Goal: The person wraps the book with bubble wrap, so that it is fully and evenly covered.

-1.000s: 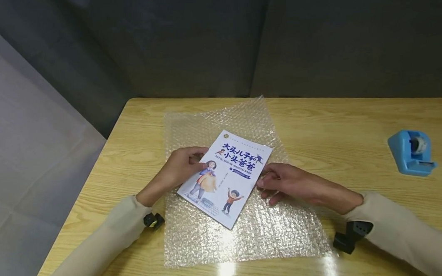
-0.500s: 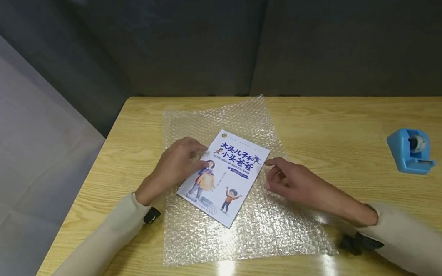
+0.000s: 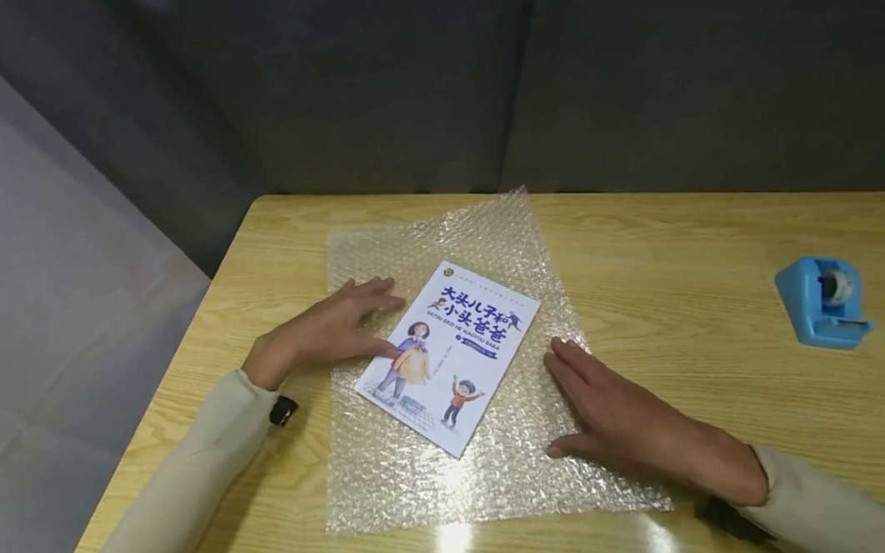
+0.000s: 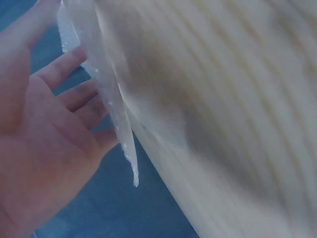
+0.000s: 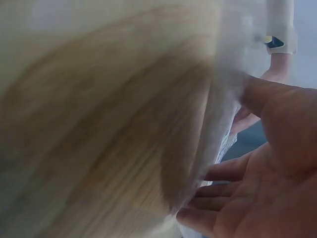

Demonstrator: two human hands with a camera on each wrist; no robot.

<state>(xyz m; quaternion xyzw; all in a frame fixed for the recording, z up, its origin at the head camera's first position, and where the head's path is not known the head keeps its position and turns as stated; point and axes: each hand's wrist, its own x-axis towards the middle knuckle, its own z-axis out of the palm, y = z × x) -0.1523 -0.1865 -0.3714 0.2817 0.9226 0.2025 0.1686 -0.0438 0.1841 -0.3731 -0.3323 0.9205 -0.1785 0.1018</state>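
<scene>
A white illustrated book (image 3: 454, 359) with blue Chinese lettering lies aslant on a sheet of bubble wrap (image 3: 394, 496). My left hand (image 3: 332, 324) is at the book's left side, fingers spread, its thumb tip overlapping the cover's edge. In the left wrist view the palm shows with nothing in it, the fingertips right at the bubble wrap's edge (image 4: 114, 99). To the right of the book, my right hand (image 3: 622, 409) is spread over the wrap's right edge, fingers straight and thumb apart. In the right wrist view its fingertips (image 5: 195, 218) meet the wrap's edge.
A blue tape dispenser (image 3: 823, 307) with a roll of tape stands at the right of the wooden table (image 3: 684, 297). Dark curtain (image 3: 402, 86) hangs behind the table, and pale cloth (image 3: 53, 288) lies to its left.
Both hands have left their hold at the book's sides and spread their fingers. The right hand moved right and nearer the body, the left slightly left. The book shifted very slightly left, then stayed.
</scene>
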